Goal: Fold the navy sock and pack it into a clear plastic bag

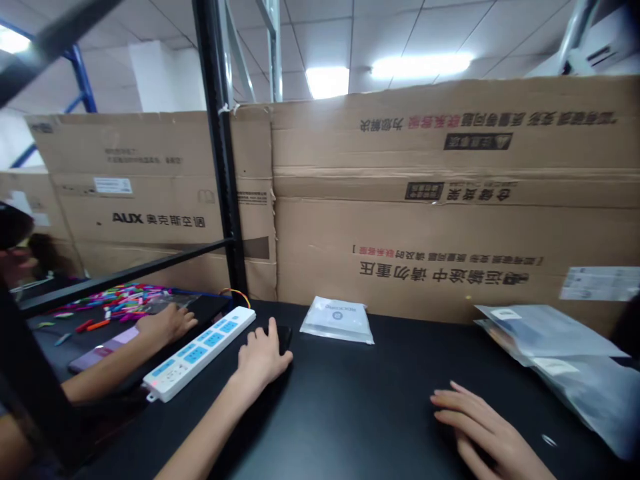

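On the black table, my left hand rests over a dark, flat, phone-like object, its fingers spread. Just left of it lies a white power strip with blue sockets. My right hand is low over the table at the right, fingers apart and nothing seen in them. Between and beyond the hands lies a white packet in clear plastic near the cardboard wall. Frosted plastic bags with white labels are stacked to the right, beyond my right hand.
At the left, another person's hand is near a purple phone and a pile of colourful small pieces. A black metal post stands by the cardboard wall. A small whitish scrap lies at lower right.
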`<state>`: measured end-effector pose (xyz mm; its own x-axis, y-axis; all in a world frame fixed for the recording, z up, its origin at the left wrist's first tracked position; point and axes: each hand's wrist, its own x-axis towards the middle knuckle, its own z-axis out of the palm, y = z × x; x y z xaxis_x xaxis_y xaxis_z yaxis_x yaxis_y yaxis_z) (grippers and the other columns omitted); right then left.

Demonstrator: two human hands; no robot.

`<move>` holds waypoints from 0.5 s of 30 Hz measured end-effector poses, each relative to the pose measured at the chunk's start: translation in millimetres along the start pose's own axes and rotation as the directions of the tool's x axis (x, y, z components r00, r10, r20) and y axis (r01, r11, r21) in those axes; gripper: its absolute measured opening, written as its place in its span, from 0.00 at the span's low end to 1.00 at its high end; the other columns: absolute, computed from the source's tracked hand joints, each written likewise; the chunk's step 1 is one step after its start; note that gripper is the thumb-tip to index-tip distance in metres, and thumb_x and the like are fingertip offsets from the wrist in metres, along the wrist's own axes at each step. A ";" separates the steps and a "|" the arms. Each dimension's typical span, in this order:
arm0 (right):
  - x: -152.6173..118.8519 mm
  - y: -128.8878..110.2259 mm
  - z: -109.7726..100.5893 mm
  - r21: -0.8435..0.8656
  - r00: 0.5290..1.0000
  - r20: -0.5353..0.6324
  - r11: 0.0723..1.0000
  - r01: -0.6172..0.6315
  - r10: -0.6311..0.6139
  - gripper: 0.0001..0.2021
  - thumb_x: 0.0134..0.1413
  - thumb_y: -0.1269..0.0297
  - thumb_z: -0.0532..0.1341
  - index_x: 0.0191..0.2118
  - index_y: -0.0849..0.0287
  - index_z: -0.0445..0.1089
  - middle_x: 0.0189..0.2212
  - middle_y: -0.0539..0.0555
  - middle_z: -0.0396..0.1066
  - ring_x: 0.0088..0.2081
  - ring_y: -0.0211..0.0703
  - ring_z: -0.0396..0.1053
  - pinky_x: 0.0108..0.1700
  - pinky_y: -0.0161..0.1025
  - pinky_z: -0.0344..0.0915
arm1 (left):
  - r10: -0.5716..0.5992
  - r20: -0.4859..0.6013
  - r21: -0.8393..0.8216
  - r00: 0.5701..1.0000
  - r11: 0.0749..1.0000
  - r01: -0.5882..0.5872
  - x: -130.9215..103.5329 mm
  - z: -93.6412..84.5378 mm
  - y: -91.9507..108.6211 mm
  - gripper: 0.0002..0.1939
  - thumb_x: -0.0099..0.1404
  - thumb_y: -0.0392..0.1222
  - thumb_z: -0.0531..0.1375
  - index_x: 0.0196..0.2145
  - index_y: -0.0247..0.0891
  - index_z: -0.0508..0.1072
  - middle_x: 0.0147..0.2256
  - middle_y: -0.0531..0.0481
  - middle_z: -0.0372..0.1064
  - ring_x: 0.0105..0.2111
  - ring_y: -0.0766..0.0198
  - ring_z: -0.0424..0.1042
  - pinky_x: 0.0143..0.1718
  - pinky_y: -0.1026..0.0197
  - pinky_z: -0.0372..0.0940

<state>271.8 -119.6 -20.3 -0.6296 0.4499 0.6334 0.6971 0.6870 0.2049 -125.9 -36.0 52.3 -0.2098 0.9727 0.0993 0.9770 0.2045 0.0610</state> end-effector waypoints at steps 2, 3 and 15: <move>12.0 -2.4 7.6 0.060 0.999 -0.048 0.998 -0.005 0.008 0.14 0.55 0.70 0.59 0.47 0.54 0.73 0.47 0.55 0.76 0.50 0.49 0.74 0.50 0.42 0.75 | 0.003 0.005 -0.037 1.000 0.999 -0.002 8.0 9.5 -4.8 0.42 0.60 0.52 0.55 0.66 0.25 0.51 0.55 0.24 0.62 0.56 0.36 0.61 0.52 0.43 0.60; 19.3 -5.4 9.8 0.093 0.998 -0.056 0.996 0.004 0.001 0.14 0.54 0.71 0.59 0.47 0.54 0.73 0.45 0.55 0.77 0.49 0.48 0.75 0.50 0.41 0.75 | -0.001 -0.014 -0.048 1.000 0.999 0.001 10.2 13.4 -4.1 0.42 0.60 0.53 0.55 0.66 0.24 0.52 0.55 0.24 0.62 0.56 0.36 0.61 0.52 0.43 0.59; 128.0 -72.5 67.9 0.511 0.995 0.018 0.856 0.078 -0.102 0.15 0.59 0.77 0.53 0.49 0.58 0.67 0.43 0.56 0.74 0.47 0.43 0.73 0.60 0.51 0.66 | -0.064 -0.016 -0.147 0.998 0.987 0.061 8.5 20.7 1.3 0.43 0.61 0.52 0.53 0.67 0.23 0.48 0.58 0.22 0.57 0.58 0.33 0.56 0.50 0.35 0.59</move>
<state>117.4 -73.1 -4.8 -0.7036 0.3878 0.5954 0.3722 0.9149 -0.1560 -125.6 -25.2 32.7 -0.2723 0.9558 0.1108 0.9461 0.2449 0.2120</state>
